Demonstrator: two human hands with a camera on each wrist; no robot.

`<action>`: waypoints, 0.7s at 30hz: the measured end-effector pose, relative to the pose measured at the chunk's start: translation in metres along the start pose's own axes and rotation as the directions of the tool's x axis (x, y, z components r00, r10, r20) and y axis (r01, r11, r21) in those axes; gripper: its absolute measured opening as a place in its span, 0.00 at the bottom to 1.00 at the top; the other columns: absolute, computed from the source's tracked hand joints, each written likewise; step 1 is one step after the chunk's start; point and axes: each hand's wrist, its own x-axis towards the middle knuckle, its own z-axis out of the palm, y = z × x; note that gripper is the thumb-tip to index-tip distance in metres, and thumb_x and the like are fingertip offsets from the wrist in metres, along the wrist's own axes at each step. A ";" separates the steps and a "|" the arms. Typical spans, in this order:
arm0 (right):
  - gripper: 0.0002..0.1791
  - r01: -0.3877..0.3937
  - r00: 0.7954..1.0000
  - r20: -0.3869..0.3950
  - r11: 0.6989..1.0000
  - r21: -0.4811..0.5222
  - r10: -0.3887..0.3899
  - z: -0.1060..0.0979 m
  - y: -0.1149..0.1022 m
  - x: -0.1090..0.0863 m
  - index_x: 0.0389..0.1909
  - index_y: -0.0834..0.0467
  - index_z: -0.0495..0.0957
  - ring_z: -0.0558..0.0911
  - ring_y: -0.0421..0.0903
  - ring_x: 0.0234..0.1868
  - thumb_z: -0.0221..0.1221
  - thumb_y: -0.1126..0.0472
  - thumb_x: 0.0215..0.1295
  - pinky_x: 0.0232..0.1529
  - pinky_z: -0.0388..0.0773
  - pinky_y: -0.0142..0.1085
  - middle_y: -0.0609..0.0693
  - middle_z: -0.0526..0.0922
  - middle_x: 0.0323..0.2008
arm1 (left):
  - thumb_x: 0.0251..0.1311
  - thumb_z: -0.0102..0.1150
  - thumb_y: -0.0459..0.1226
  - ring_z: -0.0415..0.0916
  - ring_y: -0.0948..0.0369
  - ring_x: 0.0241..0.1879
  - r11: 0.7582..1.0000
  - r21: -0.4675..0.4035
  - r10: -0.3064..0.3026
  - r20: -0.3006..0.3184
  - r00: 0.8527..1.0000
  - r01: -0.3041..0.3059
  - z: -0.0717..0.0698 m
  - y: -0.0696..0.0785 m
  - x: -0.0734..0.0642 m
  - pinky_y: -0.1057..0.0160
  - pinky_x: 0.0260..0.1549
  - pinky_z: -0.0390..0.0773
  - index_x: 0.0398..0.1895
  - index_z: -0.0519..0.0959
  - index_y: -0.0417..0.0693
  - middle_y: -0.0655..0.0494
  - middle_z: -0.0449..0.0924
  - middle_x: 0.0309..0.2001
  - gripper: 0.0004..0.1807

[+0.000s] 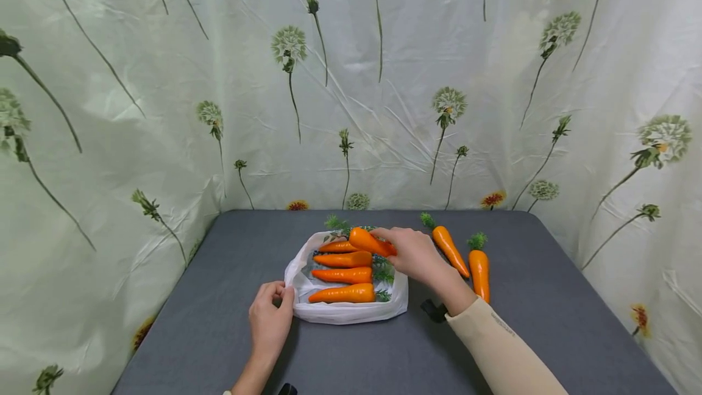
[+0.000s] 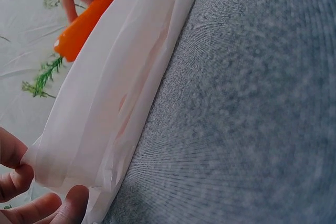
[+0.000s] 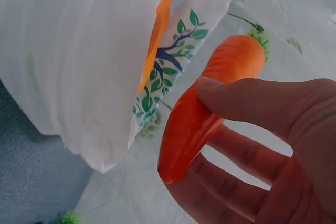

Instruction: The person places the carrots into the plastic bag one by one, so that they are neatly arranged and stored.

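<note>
My right hand holds an orange toy carrot above the back right of a white plastic bag. In the right wrist view, the thumb and fingers grip that carrot near its middle. The bag lies with its mouth spread and its rim folded down. Inside it, several carrots lie in a column, tips to the left and green tops to the right. My left hand pinches the bag's left rim; the left wrist view shows fingers and thumb at the white film.
To the right of the bag, two more carrots lie on the grey table: one slanted, one nearly upright in view, partly behind the right sleeve. A curtain with dandelion prints hangs behind the table.
</note>
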 end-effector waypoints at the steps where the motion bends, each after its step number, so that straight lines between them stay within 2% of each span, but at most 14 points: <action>1: 0.35 0.016 1.000 0.004 1.000 -0.010 -0.016 0.001 -0.001 0.002 0.67 0.44 0.75 0.73 0.41 0.24 0.69 0.67 0.58 0.19 0.67 0.34 0.46 0.84 0.45 | 0.60 0.66 0.32 0.79 0.54 0.38 1.000 -0.001 -0.001 0.003 1.000 0.001 0.000 0.000 0.000 0.52 0.39 0.75 0.20 0.74 0.50 0.52 0.83 0.41 0.13; 6: 0.37 0.086 0.995 0.060 0.994 -0.067 -0.082 0.010 -0.005 0.017 0.67 0.40 0.75 0.73 0.41 0.26 0.66 0.72 0.57 0.17 0.62 0.34 0.45 0.84 0.51 | 0.59 0.67 0.32 0.79 0.55 0.37 1.000 -0.003 0.007 -0.011 1.000 -0.007 0.000 -0.002 0.001 0.53 0.38 0.74 0.20 0.75 0.49 0.53 0.83 0.40 0.13; 11: 0.38 0.159 0.981 0.125 0.982 -0.100 -0.146 0.017 -0.006 0.028 0.66 0.39 0.75 0.75 0.42 0.30 0.65 0.74 0.57 0.16 0.58 0.34 0.43 0.82 0.55 | 0.60 0.66 0.32 0.78 0.56 0.35 1.000 -0.003 0.018 -0.021 1.000 -0.018 0.000 -0.004 0.002 0.54 0.36 0.73 0.20 0.75 0.49 0.53 0.83 0.39 0.13; 16: 0.36 0.235 0.965 0.147 0.963 -0.131 -0.216 0.021 -0.009 0.037 0.64 0.41 0.78 0.72 0.43 0.25 0.61 0.77 0.59 0.17 0.57 0.34 0.45 0.84 0.46 | 0.60 0.66 0.33 0.78 0.58 0.34 1.000 -0.001 0.010 -0.026 1.000 -0.010 0.000 -0.004 0.001 0.58 0.34 0.72 0.20 0.74 0.50 0.55 0.82 0.38 0.13; 21: 0.36 0.293 0.950 0.176 0.932 -0.214 -0.258 0.027 -0.010 0.043 0.63 0.38 0.79 0.68 0.42 0.21 0.61 0.76 0.60 0.18 0.59 0.34 0.45 0.82 0.37 | 0.60 0.67 0.32 0.78 0.59 0.32 0.999 -0.020 0.034 -0.043 0.998 -0.035 0.000 -0.002 0.002 0.60 0.32 0.73 0.20 0.74 0.50 0.56 0.82 0.37 0.14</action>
